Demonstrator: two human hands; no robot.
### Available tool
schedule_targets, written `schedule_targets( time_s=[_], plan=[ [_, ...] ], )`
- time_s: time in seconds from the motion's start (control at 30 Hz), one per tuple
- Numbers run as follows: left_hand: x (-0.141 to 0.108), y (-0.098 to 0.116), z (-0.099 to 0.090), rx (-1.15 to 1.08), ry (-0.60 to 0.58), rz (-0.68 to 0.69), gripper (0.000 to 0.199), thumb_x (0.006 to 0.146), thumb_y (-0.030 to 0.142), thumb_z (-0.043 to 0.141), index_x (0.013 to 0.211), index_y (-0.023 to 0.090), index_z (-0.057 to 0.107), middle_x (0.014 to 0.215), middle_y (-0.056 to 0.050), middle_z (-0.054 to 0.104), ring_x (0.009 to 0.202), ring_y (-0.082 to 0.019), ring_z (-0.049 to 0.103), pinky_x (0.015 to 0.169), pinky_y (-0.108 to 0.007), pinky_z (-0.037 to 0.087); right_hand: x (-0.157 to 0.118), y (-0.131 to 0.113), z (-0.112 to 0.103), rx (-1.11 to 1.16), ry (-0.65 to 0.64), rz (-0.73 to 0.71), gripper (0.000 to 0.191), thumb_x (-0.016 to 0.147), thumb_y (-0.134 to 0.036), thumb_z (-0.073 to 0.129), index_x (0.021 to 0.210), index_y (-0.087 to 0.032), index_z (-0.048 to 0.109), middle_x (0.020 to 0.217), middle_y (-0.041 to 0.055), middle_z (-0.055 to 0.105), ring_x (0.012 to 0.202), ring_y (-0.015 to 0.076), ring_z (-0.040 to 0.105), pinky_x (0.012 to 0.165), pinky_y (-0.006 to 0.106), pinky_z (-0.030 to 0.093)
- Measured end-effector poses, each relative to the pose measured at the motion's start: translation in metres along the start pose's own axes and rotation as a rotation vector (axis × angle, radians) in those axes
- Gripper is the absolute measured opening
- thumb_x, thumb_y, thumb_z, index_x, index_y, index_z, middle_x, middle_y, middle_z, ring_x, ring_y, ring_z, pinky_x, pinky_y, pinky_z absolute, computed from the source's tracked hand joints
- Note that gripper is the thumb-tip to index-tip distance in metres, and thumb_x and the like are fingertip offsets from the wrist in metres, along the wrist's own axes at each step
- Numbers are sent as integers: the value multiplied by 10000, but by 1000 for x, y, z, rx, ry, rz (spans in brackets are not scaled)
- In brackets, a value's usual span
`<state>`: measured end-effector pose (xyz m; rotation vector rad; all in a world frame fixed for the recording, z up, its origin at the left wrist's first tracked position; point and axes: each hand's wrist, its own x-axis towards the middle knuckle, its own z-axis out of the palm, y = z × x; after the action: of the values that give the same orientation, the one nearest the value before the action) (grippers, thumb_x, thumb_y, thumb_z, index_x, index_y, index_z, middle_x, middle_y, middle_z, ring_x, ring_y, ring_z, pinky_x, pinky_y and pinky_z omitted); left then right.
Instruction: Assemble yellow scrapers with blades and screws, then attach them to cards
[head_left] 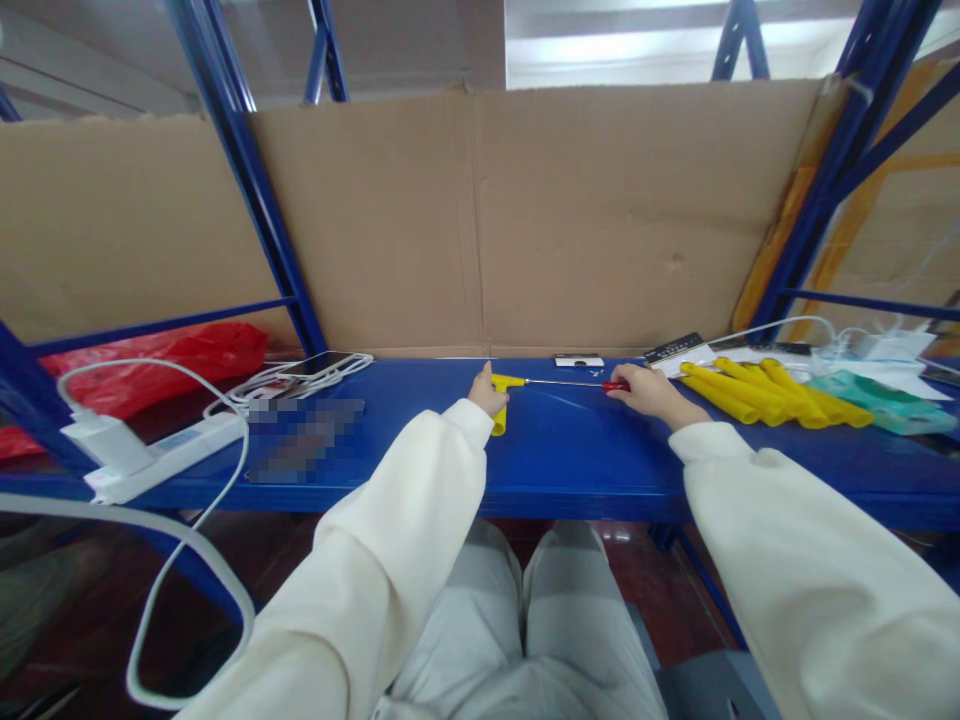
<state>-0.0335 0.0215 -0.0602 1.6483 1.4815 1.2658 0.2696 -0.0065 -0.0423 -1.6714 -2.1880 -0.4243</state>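
Note:
My left hand (pixel 489 391) is closed around a yellow T-shaped plastic piece (pixel 499 420), whose stem points down toward the blue shelf (pixel 570 450). My right hand (pixel 645 390) grips a screwdriver by its red handle (pixel 615 386). From the handle, the thin metal shaft (pixel 562 383) runs left to the end of the yellow piece. Whether its tip sits inside that piece or only touches it, I cannot tell. Just right of my right hand lie several yellow tubes (pixel 772 392) in a pile.
A small black-and-white box (pixel 578 360) stands at the back by the cardboard wall (pixel 480 220). On the left are a white power strip (pixel 169 455), cables, a phone (pixel 322 364) and a red plastic bag (pixel 172 365). A green plastic packet (pixel 885 400) lies far right.

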Motion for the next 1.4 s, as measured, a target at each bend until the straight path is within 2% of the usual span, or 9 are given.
schedule_targets(
  time_s=[0.1,0.23,0.47,0.63,0.9,1.03,1.2,1.27,1.4],
  plan=[
    [3,-3,5,10,41,-34,975,639,23,727,1520,103,317,1445,-217,493,1213,-272,582,941,-279,480,1,4,-1,35,-30,69,117,823,-320,603,894,-233,634,937,59,708,856,245,638,718,344,429],
    [5,-2,8,7,52,-53,1035,645,38,729,1550,141,238,1427,-203,516,1154,-236,607,883,-254,492,2,11,-5,108,-112,152,130,789,-319,643,886,-233,659,912,51,706,837,240,638,694,331,436],
    [8,-2,6,-69,56,-57,1053,635,22,728,1549,114,212,1424,-213,500,1165,-232,593,885,-242,479,2,23,-3,198,-161,194,128,737,-324,704,812,-227,672,791,28,693,744,197,628,657,285,456],
    [8,-2,5,-51,69,-70,996,682,82,741,1539,109,234,1416,-225,507,1172,-247,595,923,-284,476,1,28,1,240,-180,191,148,733,-343,706,829,-232,684,774,22,698,749,194,640,671,280,472],
    [6,0,4,-147,74,-80,1001,628,32,759,1515,92,300,1217,-171,666,1146,-261,619,940,-298,470,1,36,4,190,-211,206,94,745,-303,689,801,-230,667,791,30,708,767,202,649,669,288,476],
    [7,5,2,-157,116,-107,896,634,35,735,1463,82,400,1239,-193,655,1136,-278,632,935,-314,484,0,42,4,117,-216,212,124,768,-350,669,839,-249,684,788,32,710,773,210,648,660,296,477],
    [12,12,-11,-241,214,-98,539,674,12,609,1207,87,650,1210,-167,679,1167,-263,622,975,-320,483,-2,43,1,22,-259,337,151,796,-334,629,919,-273,690,853,38,715,831,231,661,764,358,493],
    [13,14,-17,-310,261,-106,433,684,19,568,1092,88,697,1132,-153,709,1110,-249,651,919,-309,517,-2,44,2,21,-264,361,181,796,-309,615,957,-275,689,895,44,717,860,240,665,799,380,494],
    [11,17,-25,-345,294,-209,281,701,56,545,921,100,714,900,-125,740,887,-227,703,660,-268,543,0,50,9,104,-235,294,264,749,-319,650,1001,-250,686,912,49,715,848,229,666,810,362,506]
  ],
)
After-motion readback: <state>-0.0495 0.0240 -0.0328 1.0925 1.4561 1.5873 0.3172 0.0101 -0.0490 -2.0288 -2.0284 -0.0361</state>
